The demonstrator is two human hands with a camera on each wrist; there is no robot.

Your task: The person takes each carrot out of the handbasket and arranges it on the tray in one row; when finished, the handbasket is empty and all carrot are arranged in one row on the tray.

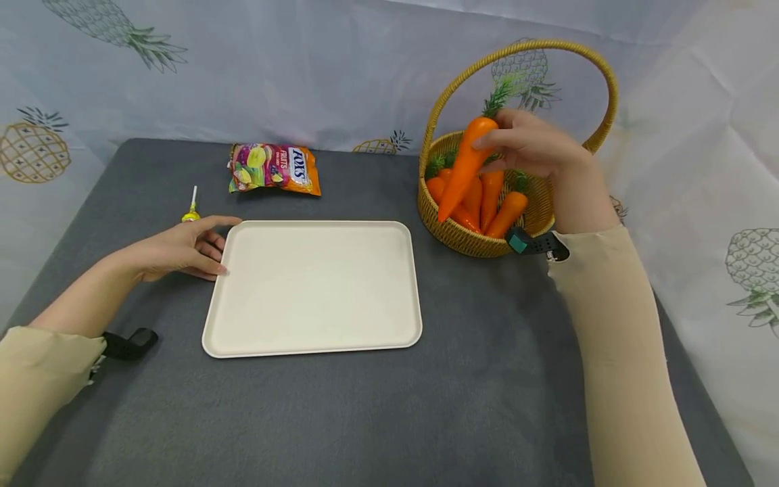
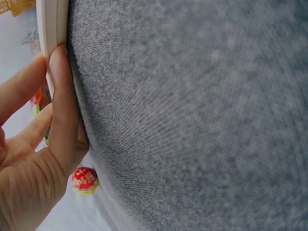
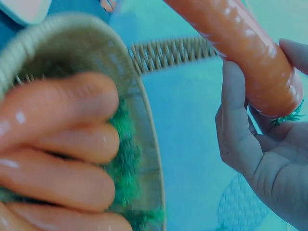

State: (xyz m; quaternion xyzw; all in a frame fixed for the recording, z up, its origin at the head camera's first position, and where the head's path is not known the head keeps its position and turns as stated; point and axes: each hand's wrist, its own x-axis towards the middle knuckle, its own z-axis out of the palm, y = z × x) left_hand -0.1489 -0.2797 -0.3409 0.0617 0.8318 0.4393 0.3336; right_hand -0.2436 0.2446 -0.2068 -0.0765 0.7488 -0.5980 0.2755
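Beige sleeves (image 1: pixel 621 352) of a person are nearest to the camera, and from the right one comes the right hand (image 1: pixel 529 145), whose grip is clamped around one orange carrot (image 1: pixel 459 172), tilted with its tip downward, above the wicker basket (image 1: pixel 465 243) in which several other carrots (image 1: pixel 508 215) lie. Meanwhile, the left hand (image 1: pixel 185 247) has its grip pinched on the left rim of the cream tray (image 1: pixel 313 291), which lies flat upon the grey desk (image 1: pixel 316 419). Behind this tray is a colourful candy bag (image 1: pixel 274 168), and a lollipop (image 1: pixel 191 216) is just beyond the left hand.
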